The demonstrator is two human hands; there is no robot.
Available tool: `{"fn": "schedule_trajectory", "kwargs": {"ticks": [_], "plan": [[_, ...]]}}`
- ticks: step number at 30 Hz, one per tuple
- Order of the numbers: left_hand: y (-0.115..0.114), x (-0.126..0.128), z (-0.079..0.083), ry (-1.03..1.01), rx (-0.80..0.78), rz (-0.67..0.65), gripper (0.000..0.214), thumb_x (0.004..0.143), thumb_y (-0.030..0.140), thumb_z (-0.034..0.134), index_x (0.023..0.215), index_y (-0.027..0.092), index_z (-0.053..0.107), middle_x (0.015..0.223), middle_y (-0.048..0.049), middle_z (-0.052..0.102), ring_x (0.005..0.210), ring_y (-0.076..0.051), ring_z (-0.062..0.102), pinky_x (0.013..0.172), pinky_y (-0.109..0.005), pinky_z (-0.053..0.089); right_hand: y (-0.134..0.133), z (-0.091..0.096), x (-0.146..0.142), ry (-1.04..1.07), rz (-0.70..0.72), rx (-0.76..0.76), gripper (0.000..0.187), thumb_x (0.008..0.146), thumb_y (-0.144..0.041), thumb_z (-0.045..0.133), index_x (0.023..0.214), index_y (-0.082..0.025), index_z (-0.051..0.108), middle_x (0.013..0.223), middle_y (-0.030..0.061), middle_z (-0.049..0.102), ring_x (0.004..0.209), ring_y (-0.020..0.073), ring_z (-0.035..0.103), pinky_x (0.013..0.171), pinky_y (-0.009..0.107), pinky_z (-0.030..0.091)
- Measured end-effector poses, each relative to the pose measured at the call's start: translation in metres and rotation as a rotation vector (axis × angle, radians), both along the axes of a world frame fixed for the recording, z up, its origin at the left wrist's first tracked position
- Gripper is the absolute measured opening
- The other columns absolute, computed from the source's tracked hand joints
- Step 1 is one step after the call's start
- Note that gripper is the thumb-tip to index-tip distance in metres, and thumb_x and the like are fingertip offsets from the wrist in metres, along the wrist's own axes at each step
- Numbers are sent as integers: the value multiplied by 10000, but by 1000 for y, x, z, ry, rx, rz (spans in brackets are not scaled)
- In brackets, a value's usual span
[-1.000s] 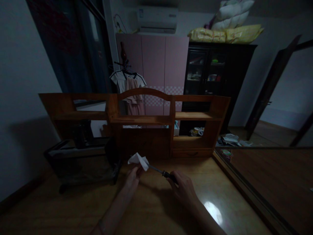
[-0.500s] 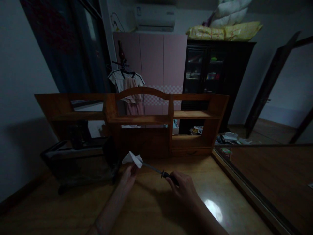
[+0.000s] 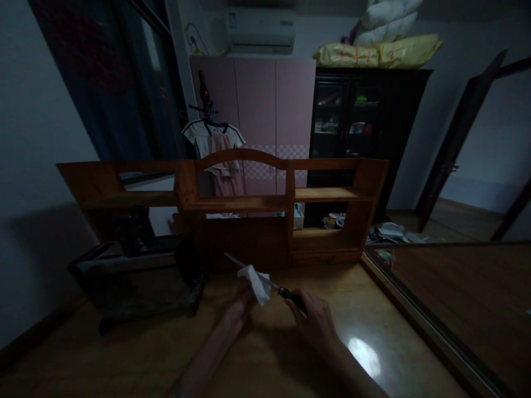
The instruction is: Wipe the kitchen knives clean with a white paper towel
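Note:
My right hand (image 3: 313, 318) is closed round the black handle (image 3: 294, 300) of a slim metal rod (image 3: 234, 259) that looks like a sharpening steel. The rod points up and to the left, its tip bare. A white tissue (image 3: 258, 283) is folded over the middle of the rod, not far from the handle. My left hand (image 3: 241, 307) pinches that tissue from below and left; its fingertips are partly hidden. Both hands are above a pale wooden desktop (image 3: 265, 354).
A wooden shelf unit (image 3: 238, 203) stands at the back of the desktop. To the left is a dark glass tank (image 3: 141, 287) with black equipment on its rim. A ledge (image 3: 409, 318) runs along the right side. Behind are pink wardrobes (image 3: 255, 99) and a dark cabinet (image 3: 373, 110).
My left hand has slid the tissue down the rod toward the handle, to the right, so the rod's tip now shows. My right hand has barely moved.

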State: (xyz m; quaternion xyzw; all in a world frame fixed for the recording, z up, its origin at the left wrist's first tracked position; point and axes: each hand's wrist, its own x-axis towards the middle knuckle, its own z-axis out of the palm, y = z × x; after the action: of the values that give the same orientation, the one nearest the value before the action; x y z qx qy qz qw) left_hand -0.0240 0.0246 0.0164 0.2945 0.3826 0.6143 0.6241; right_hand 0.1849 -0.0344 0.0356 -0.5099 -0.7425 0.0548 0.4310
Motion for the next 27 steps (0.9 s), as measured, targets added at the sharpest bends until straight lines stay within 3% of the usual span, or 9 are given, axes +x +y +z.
{"fn": "schedule_trajectory", "kwargs": {"ticks": [2,4,8,14,27], "plan": [[-9,12,1,58,60,-167,297,607,247,773,865,117,700,900,-121,700,832,-267,652,687,-290,517,1,-2,0,-23,-11,9,194,889,-361,449,898,-213,575,799,56,621,716,176,584,648,265,386],[-13,17,1,93,87,-229,358,595,304,782,892,119,704,922,-125,697,848,-267,652,718,-297,511,1,-2,0,-54,-1,14,186,892,-347,445,910,-214,574,800,56,617,722,178,583,652,267,390],[-9,16,-1,127,62,-207,355,555,309,804,824,96,712,827,-130,704,749,-245,660,694,-301,514,1,-1,-1,-91,56,-2,162,878,-337,477,932,-224,580,832,52,620,744,179,584,664,271,400],[-8,16,-2,110,88,-208,351,589,299,793,853,84,708,846,-136,700,736,-225,653,688,-297,519,2,-1,-3,-46,101,-44,137,860,-325,514,939,-231,573,841,37,621,743,173,587,656,268,403],[-7,17,-8,57,91,-179,354,621,296,778,906,101,696,931,-134,695,852,-252,655,752,-300,506,1,2,-6,11,131,-95,158,877,-335,480,919,-221,581,839,40,623,734,171,583,636,257,386]]}}
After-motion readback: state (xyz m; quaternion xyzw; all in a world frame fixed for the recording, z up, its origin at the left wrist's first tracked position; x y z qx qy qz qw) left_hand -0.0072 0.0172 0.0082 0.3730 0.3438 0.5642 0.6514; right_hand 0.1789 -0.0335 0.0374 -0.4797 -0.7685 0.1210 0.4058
